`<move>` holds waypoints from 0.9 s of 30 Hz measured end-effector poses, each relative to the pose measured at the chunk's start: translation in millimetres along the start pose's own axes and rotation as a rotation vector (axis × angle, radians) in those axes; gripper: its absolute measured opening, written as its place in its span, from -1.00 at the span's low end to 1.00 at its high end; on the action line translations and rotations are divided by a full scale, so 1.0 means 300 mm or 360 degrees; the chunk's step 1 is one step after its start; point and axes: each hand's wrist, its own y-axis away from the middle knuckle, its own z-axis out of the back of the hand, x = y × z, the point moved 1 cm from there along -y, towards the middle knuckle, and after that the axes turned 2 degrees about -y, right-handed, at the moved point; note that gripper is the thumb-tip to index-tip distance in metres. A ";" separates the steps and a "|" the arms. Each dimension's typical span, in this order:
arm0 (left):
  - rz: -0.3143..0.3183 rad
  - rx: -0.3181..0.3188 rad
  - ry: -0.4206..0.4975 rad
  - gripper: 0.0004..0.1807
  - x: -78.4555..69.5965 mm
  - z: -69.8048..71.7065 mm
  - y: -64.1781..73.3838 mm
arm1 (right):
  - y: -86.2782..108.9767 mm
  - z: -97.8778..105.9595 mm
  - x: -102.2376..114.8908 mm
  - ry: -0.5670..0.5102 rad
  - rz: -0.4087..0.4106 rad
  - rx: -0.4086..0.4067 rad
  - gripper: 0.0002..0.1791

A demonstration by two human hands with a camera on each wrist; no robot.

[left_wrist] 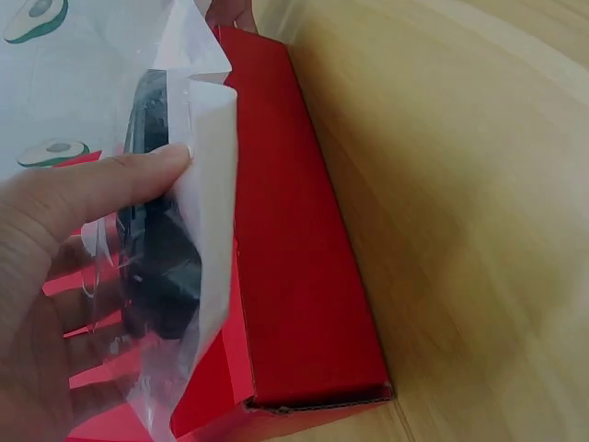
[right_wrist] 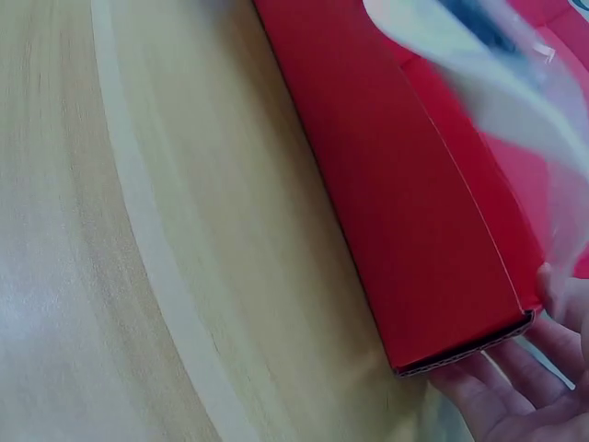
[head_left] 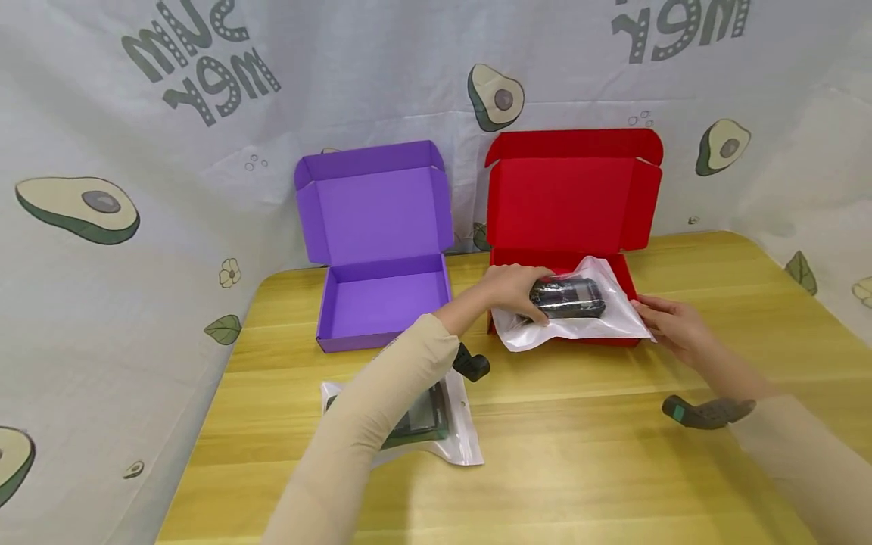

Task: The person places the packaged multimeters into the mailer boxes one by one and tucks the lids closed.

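A clear-fronted white plastic bag (head_left: 616, 314) with a dark, rounded, oblong item (head_left: 575, 300) inside lies slantwise over the open red box (head_left: 560, 204). My left hand (head_left: 512, 290) grips the bag at its left, thumb (left_wrist: 147, 180) on the near side and fingers (left_wrist: 97, 350) spread along the far side. In the head view the bag's front edge overhangs the box's front wall. At the box's right front corner, my right hand (head_left: 671, 325) holds the side wall, thumb near the rim and fingers outside, close to the bag's corner.
An open purple box (head_left: 384, 303) stands to the left, its lid raised. In front of it, partly hidden by my left sleeve, another white bag (head_left: 463, 435) with a dark flat item lies on the wooden table (head_left: 579, 469). A printed cloth (head_left: 381, 68) hangs behind.
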 end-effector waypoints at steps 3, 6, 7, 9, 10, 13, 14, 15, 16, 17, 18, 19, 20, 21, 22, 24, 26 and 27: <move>0.0009 0.0021 0.0023 -0.12 0.016 -0.008 -0.022 | 0.002 -0.005 0.010 0.0054 -0.0028 -0.0002 -0.10; 0.0012 0.0045 0.0051 -0.12 0.028 -0.013 -0.036 | 0.007 -0.007 0.016 0.0038 -0.0054 0.0004 -0.09; 0.0006 0.0052 0.0056 -0.11 0.032 -0.015 -0.041 | 0.008 -0.007 0.016 0.0020 -0.0059 0.0004 -0.09; -0.0010 0.0062 0.0056 -0.12 0.037 -0.015 -0.047 | 0.011 -0.006 0.016 -0.0019 -0.0069 0.0004 -0.09; -0.0012 0.0067 0.0056 -0.12 0.037 -0.014 -0.049 | 0.011 -0.005 0.015 -0.0046 -0.0069 0.0009 -0.08; -0.0053 0.0071 0.0071 -0.13 0.036 -0.008 -0.063 | 0.013 -0.001 0.012 -0.0063 -0.0075 -0.0002 -0.07; -0.0072 0.0067 0.0088 -0.14 0.037 -0.004 -0.068 | 0.013 0.000 0.011 -0.0064 -0.0073 -0.0004 -0.07; -0.0084 0.0062 0.0106 -0.14 0.038 -0.002 -0.073 | 0.013 0.000 0.010 -0.0055 -0.0070 -0.0007 -0.07; -0.0090 0.0049 0.0115 -0.14 0.040 0.001 -0.077 | 0.013 0.000 0.010 -0.0042 -0.0069 -0.0013 -0.07; -0.0100 0.0035 0.0112 -0.15 0.044 0.003 -0.083 | 0.013 0.000 0.011 -0.0016 -0.0070 -0.0019 -0.08; -0.0111 0.0015 0.0105 -0.16 0.047 0.006 -0.087 | 0.013 -0.002 0.011 -0.0005 -0.0067 -0.0022 -0.08; -0.0112 -0.0001 0.0094 -0.16 0.049 0.007 -0.089 | 0.013 -0.003 0.011 0.0015 -0.0064 -0.0024 -0.10; -0.0112 -0.0017 0.0074 -0.17 0.051 0.008 -0.092 | 0.012 -0.004 0.011 0.0015 -0.0064 -0.0021 -0.10; -0.0112 -0.0034 0.0039 -0.17 0.052 0.008 -0.094 | 0.013 -0.004 0.011 0.0016 -0.0069 -0.0022 -0.10; -0.0113 -0.0048 0.0008 -0.18 0.051 0.008 -0.097 | 0.013 -0.004 0.011 0.0017 -0.0068 -0.0019 -0.11; -0.0124 -0.0073 -0.0044 -0.19 0.048 0.006 -0.101 | 0.013 -0.005 0.010 0.0007 -0.0070 -0.0018 -0.11; -0.0110 -0.0074 -0.0057 -0.20 0.043 0.001 -0.105 | 0.013 -0.005 0.009 0.0001 -0.0071 -0.0021 -0.11; -0.0096 -0.0072 -0.0044 -0.20 0.041 -0.003 -0.106 | 0.014 -0.006 0.009 0.0001 -0.0070 -0.0022 -0.11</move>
